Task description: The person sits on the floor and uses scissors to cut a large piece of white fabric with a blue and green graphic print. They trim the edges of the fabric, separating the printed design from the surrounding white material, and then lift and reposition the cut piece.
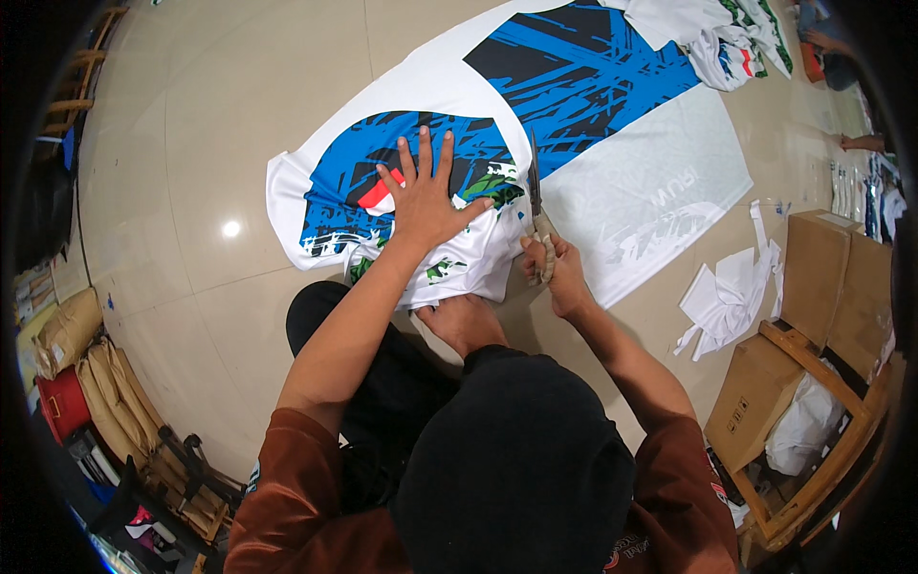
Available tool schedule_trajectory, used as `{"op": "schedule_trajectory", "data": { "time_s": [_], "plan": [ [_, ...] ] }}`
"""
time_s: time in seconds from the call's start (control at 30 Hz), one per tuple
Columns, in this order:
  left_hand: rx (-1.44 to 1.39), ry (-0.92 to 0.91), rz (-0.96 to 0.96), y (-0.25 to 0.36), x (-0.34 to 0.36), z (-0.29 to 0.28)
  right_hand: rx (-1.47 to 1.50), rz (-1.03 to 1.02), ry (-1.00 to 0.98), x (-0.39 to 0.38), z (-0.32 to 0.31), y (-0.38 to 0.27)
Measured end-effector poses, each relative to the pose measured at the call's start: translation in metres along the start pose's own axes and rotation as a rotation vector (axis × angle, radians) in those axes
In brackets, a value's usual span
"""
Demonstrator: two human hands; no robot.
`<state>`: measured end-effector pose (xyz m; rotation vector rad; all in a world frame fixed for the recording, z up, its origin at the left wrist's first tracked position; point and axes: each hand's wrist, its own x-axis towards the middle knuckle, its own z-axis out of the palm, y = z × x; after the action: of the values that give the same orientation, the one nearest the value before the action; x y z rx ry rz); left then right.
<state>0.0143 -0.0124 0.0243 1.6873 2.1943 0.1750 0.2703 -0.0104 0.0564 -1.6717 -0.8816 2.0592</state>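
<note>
i log left grip (426, 206) splayed flat, grasping nothing, on printed fabric (349, 158) on floor (206, 325); right grip (557, 273) grasping scissors (536, 206). trimming judged partial: white offcuts (732, 297) right; left white margin (287, 206) uncut.

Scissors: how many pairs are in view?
1: metal scissors with beige handles, in the person's right hand, beside the blue, black and white printed fabric. More may be hidden at the picture's cluttered edges.
</note>
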Motion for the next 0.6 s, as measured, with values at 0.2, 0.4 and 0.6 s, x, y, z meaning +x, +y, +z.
{"op": "schedule_trajectory", "data": {
  "time_s": [0.2,0.4,0.6],
  "plan": [
    [0.004,-0.001,-0.003,-0.002,0.001,0.003,0.005,0.021,-0.017,-0.001,-0.004,-0.004],
    [0.007,0.019,0.008,-0.003,0.001,0.007,-0.04,0.017,-0.002,0.003,-0.013,-0.001],
    [0.007,0.0,-0.003,-0.002,0.001,0.004,-0.081,0.019,-0.042,0.005,-0.025,-0.005]
  ]
}}
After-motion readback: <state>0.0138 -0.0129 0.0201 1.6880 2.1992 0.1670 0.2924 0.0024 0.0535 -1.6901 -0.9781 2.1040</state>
